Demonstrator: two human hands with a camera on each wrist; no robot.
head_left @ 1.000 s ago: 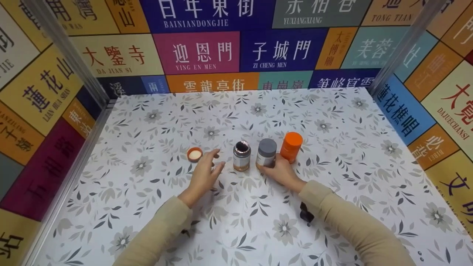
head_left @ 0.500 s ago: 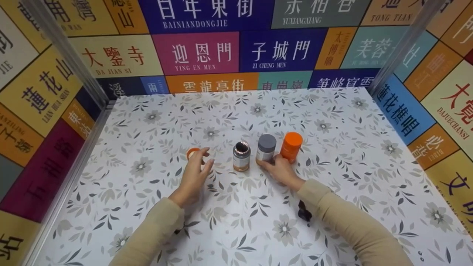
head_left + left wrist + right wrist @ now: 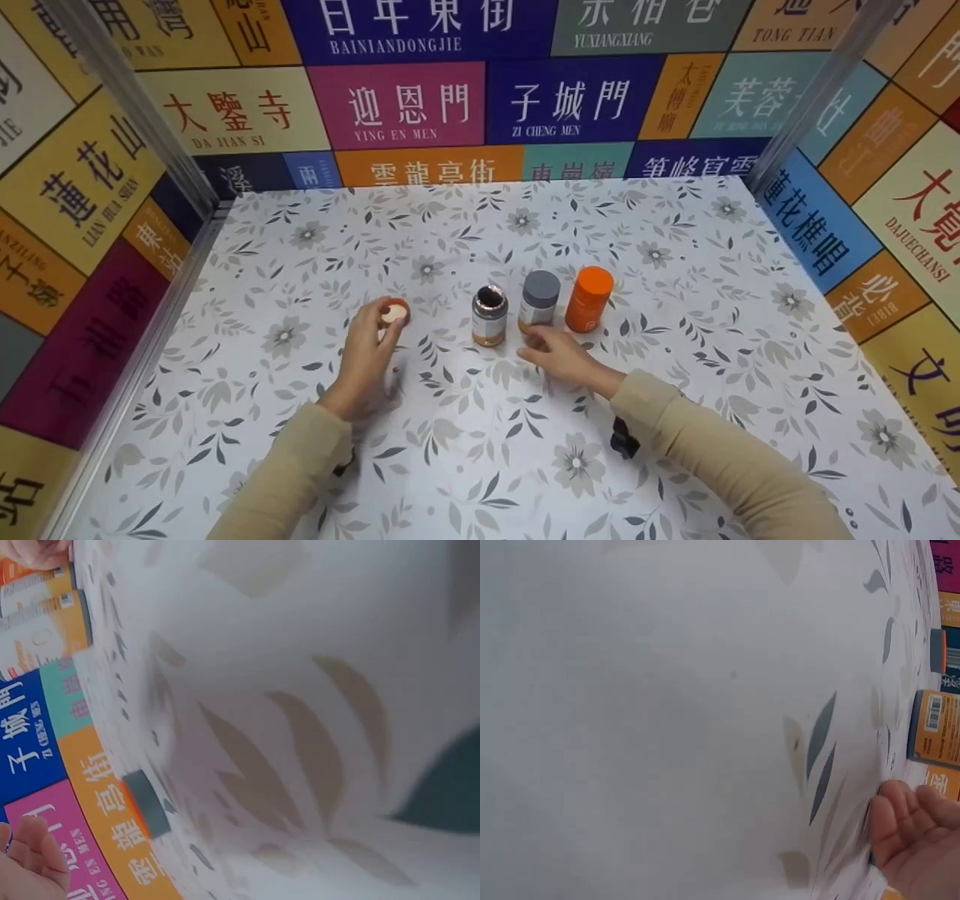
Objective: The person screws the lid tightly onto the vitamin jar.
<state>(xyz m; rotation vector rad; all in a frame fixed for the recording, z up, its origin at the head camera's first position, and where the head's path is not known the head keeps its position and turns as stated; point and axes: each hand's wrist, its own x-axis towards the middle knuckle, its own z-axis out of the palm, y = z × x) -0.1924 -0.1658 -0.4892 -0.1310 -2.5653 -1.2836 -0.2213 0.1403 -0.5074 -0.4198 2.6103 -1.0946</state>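
Observation:
My left hand (image 3: 365, 352) reaches over an orange-and-grey bottle cap (image 3: 396, 312) that lies with its pale inside facing up. In the left wrist view this hand (image 3: 31, 862) hovers apart from the cap (image 3: 147, 802), thumb and fingers spread around nothing. An uncapped bottle (image 3: 490, 324) stands upright, its dark mouth showing. To its right is a bottle with a grey lid (image 3: 540, 296). My right hand (image 3: 559, 354) is at that bottle's base on the near side, fingers loosely bent and holding nothing. It shows low over the tabletop in the right wrist view (image 3: 915, 836).
An orange bottle (image 3: 590, 298) stands right of the grey-lidded one. The table (image 3: 480, 480) has a leaf-and-flower cover. Colourful sign-printed panels (image 3: 397, 105) rise behind and at both sides, with clear corner posts.
My left hand has drawn left and down to the cap. My right hand has let go of the grey-lidded bottle, which has shifted slightly away, and has pulled back a little.

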